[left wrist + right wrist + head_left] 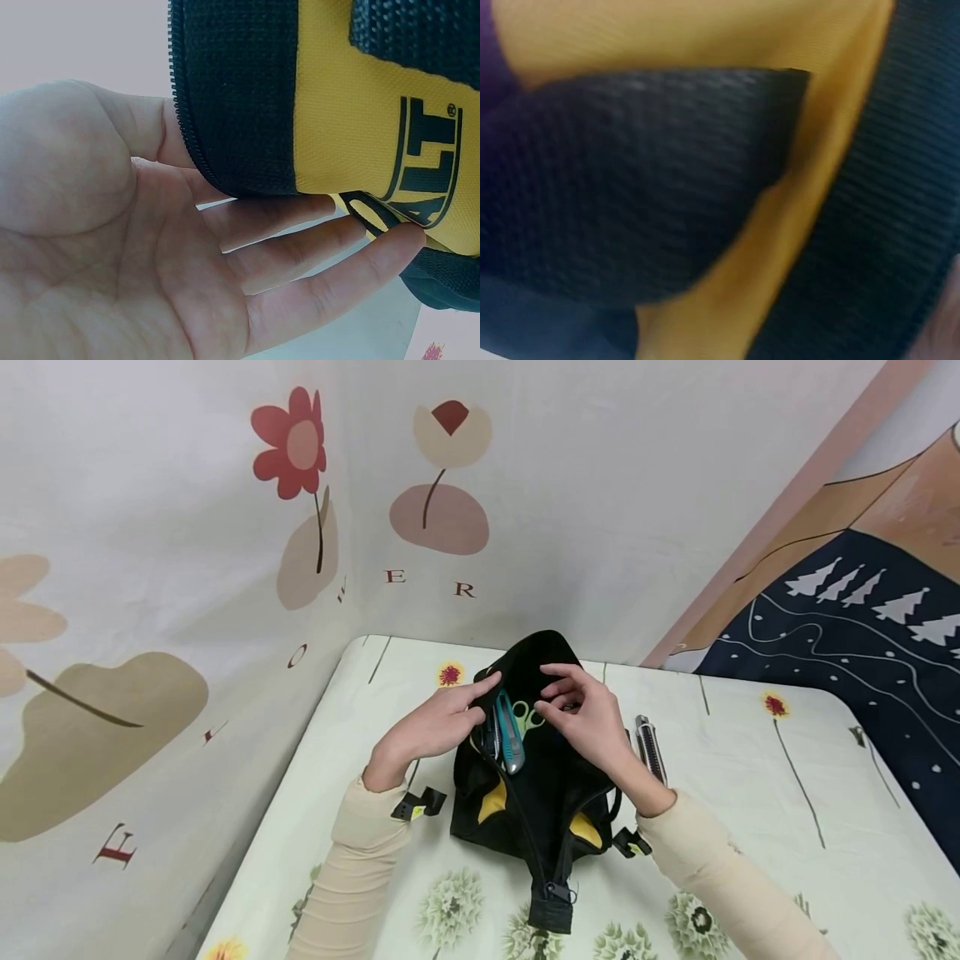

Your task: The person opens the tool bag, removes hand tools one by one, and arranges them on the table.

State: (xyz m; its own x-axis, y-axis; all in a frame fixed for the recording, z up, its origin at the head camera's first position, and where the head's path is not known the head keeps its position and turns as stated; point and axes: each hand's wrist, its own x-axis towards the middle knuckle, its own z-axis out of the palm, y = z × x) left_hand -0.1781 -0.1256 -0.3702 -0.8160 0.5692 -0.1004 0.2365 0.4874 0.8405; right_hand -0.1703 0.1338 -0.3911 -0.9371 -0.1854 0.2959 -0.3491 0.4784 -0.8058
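Note:
A black tool bag [468, 810] with yellow panels lies with its zipped mouth wide apart. Inside show a teal utility knife [510, 739], a darker tool [491, 739] beside it, and scissors [537, 720] with light green handles. My left hand [431, 722] holds the bag's left rim. In the left wrist view its thumb goes behind the zipper edge, while its fingers [322, 300] lie along the outside. Over the right part of the mouth, my right hand [588, 718] has loosely bent fingers, its thumb tip near the scissors; nothing shows in its grasp.
Right of the bag lies a black and silver utility knife [649, 747], partly behind my right wrist. The bag's zipper pull [558, 892] is at the near end. A flower-print cloth [735, 777] covers the table, with printed curtains [585, 510] behind and at left.

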